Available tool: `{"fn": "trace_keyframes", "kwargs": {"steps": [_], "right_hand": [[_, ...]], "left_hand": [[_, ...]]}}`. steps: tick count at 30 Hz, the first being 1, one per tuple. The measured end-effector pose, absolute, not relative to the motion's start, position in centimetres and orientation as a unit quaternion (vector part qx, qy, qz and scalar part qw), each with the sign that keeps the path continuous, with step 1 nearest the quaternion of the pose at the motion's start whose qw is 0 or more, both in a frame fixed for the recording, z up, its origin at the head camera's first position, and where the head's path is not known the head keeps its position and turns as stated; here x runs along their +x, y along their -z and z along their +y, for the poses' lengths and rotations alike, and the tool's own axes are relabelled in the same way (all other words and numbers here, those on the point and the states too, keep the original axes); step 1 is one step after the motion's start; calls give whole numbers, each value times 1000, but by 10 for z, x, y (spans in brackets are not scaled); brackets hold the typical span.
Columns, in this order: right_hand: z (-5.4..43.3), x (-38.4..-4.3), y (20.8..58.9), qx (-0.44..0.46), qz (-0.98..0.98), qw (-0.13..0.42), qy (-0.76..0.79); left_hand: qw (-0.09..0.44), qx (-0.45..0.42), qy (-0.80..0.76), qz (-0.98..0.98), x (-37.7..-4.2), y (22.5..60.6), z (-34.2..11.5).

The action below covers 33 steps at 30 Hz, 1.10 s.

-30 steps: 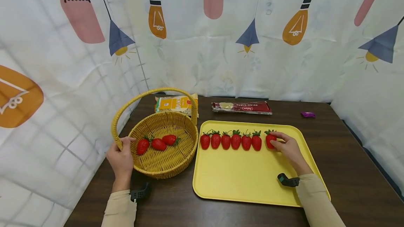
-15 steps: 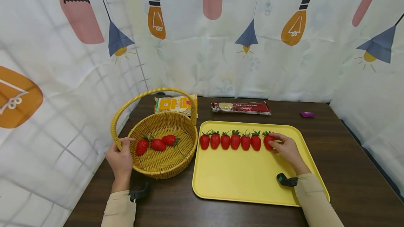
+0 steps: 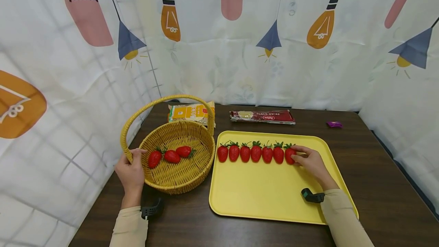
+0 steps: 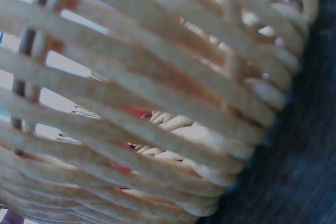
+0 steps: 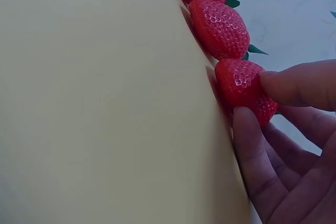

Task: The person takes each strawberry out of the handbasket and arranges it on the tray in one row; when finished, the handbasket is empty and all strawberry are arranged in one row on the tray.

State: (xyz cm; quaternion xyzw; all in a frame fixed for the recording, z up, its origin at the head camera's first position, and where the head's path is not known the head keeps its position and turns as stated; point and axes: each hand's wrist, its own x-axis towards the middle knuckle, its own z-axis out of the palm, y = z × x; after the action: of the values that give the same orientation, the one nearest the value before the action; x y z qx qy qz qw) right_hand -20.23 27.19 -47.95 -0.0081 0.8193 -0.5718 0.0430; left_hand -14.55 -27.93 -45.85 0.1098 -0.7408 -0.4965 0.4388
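Note:
A row of several red strawberries (image 3: 256, 153) with green leaves lies along the back of a yellow tray (image 3: 253, 197). At the row's right end my right hand (image 3: 313, 164) pinches the last strawberry (image 5: 242, 85) between thumb and finger; its neighbour (image 5: 220, 29) lies close beside it. To the left stands a yellow wicker basket (image 3: 192, 183) with an arched handle and 3 strawberries (image 3: 172, 156) in it. My left hand (image 3: 131, 170) grips the foot of the handle at the basket's left rim. The left wrist view shows mostly basket weave (image 4: 131, 87), with bits of red through the gaps.
Behind the basket lies a yellow food packet (image 3: 192, 113). A dark red packet (image 3: 262, 117) lies behind the tray. Towards the back right is a small purple wrapper (image 3: 334, 124). A patterned curtain (image 3: 219, 60) hangs behind the dark table (image 3: 192, 224).
My right hand has slid the pinched strawberry leftwards, narrowing the gap to the row. The left hand and the basket have stayed in place.

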Motion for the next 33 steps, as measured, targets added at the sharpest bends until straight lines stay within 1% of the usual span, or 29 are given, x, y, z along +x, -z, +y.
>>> {"fn": "trace_keyframes", "kwargs": {"steps": [5, 12, 16, 18, 23, 26, 30, 33], "right_hand": [[271, -202, 480, -15, 814, 43, 579], [273, -204, 482, 5, 799, 49, 600], [275, -204, 482, 25, 795, 48, 605], [276, -203, 482, 36, 798, 34, 601], [278, -202, 476, 79, 795, -30, 601], [274, -201, 472, 86, 775, -57, 623], [261, -200, 464, 64, 754, -68, 650], [247, -198, 458, 35, 747, -57, 661]], "left_hand": [[440, 105, 502, -737, -136, 441, -268], [438, 106, 499, -740, -137, 443, -270], [440, 101, 501, -739, -134, 438, -266], [439, 99, 503, -738, -132, 435, -264], [429, 97, 510, -739, -131, 433, -263], [426, 104, 510, -740, -132, 436, -265], [426, 108, 505, -743, -134, 442, -269], [426, 99, 507, -742, -135, 444, -271]]}}
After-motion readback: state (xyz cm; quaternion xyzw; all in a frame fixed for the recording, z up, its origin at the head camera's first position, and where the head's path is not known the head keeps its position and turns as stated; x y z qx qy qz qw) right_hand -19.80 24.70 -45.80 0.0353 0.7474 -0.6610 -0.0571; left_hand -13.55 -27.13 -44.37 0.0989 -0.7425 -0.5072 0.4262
